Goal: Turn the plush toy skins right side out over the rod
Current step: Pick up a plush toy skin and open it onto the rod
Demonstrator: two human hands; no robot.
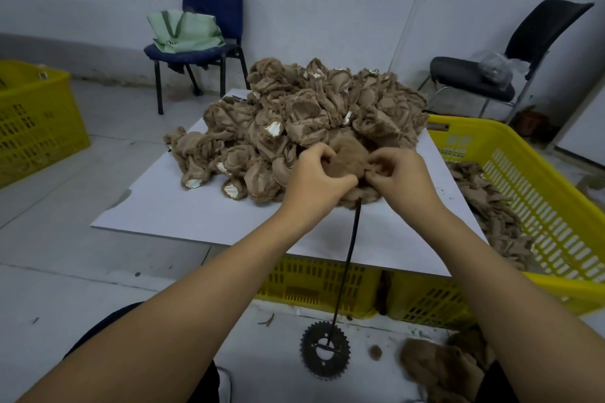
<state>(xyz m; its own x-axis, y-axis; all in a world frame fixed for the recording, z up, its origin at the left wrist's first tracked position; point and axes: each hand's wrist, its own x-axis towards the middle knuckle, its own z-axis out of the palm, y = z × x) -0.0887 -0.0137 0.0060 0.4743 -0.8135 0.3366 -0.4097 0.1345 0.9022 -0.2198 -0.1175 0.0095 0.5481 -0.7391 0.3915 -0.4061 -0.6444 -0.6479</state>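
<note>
A brown plush skin [347,157] sits on top of a thin black rod [348,258], at the near edge of a big pile of skins [301,121], with its furry side showing on top. The left hand [316,180] grips its left side with curled fingers, and the right hand [404,178] pinches its right side between thumb and fingers. The two hands are close together, with the fur between them. The rod rises from a black toothed gear wheel [325,349] that lies on the floor near the person, and it leans slightly right as it goes up into the skin.

The pile is made of tan, inside-out skins, some with white patches, and it covers the far half of a white board [203,216]. The board rests on yellow crates [322,281]. Just right of the board stands an open yellow crate [537,193] holding more tan fabric. A few furry brown pieces [438,366] lie on the floor near right, beside the gear wheel.

Far left stands another yellow crate [36,121]. By the far wall a blue chair [204,39] carries a pale green bag [183,31], and far right a black chair [510,52] holds a clear plastic bag [496,67].
</note>
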